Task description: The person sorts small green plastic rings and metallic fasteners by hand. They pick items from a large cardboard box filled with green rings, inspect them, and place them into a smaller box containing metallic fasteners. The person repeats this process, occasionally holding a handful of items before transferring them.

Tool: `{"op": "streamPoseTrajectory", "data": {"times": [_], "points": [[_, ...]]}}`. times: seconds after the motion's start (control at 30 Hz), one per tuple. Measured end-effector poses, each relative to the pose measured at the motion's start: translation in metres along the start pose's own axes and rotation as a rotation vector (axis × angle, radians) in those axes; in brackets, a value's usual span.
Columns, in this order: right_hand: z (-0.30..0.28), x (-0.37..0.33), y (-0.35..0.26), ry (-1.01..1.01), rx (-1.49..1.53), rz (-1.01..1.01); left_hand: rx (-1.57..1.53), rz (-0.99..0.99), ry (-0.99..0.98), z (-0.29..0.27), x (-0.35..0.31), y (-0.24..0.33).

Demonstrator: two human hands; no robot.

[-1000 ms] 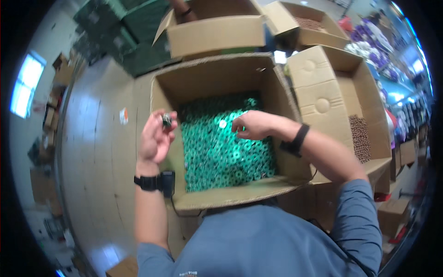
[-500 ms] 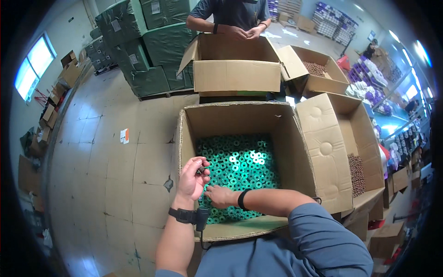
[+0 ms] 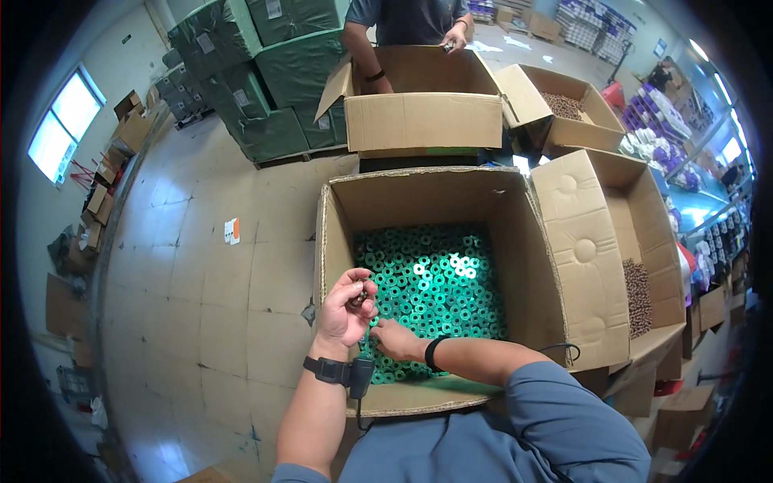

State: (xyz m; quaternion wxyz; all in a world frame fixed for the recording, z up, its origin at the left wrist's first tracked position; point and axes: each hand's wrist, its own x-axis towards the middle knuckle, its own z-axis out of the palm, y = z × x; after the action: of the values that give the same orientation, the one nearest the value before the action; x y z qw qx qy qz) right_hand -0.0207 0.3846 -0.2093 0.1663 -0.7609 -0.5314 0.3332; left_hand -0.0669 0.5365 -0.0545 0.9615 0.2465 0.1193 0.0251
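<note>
My left hand [image 3: 346,312] is raised at the left side of an open cardboard box, fingers curled around a few small dark brown pieces [image 3: 359,299]. Just below and to its right, my right hand [image 3: 398,340] is low in the box, its thumb and fingertips pinched together. What lies between those fingertips is too small to make out. Under both hands, a thick layer of shiny green ring-shaped pieces [image 3: 435,298] with holes in the middle covers the bottom of the cardboard box [image 3: 427,189].
Across from me a person [image 3: 403,24] works over another cardboard box [image 3: 423,121]. At right stand two boxes holding small brown pieces [image 3: 638,298]. Green wrapped bales [image 3: 302,88] are stacked at back left. A cable [image 3: 564,348] loops over my box's right edge.
My right hand has risen slightly, its fingertips now drawn together near the left hand. The other person's hands have parted, one reaching down into their box. The whole view has shifted a little.
</note>
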Motion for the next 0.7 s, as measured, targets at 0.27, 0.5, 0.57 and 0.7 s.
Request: {"op": "streamPoseTrajectory", "data": {"times": [0.27, 0.5, 0.57, 0.7], "points": [[-0.037, -0.011, 0.018, 0.222, 0.142, -0.008, -0.011, 0.016, 0.097, 0.005, -0.001, 0.002], [-0.203, -0.031, -0.026, 0.749, 0.471, -0.088, 0.103, -0.008, 0.269, -0.009, 0.010, -0.003], [-0.218, -0.039, -0.048, 0.698, 0.539, -0.199, 0.140, -0.052, 0.292, 0.015, 0.007, -0.003], [-0.223, -0.045, -0.081, 0.645, 0.701, -0.262, -0.021, -0.082, 0.091, 0.004, 0.000, 0.002]]}}
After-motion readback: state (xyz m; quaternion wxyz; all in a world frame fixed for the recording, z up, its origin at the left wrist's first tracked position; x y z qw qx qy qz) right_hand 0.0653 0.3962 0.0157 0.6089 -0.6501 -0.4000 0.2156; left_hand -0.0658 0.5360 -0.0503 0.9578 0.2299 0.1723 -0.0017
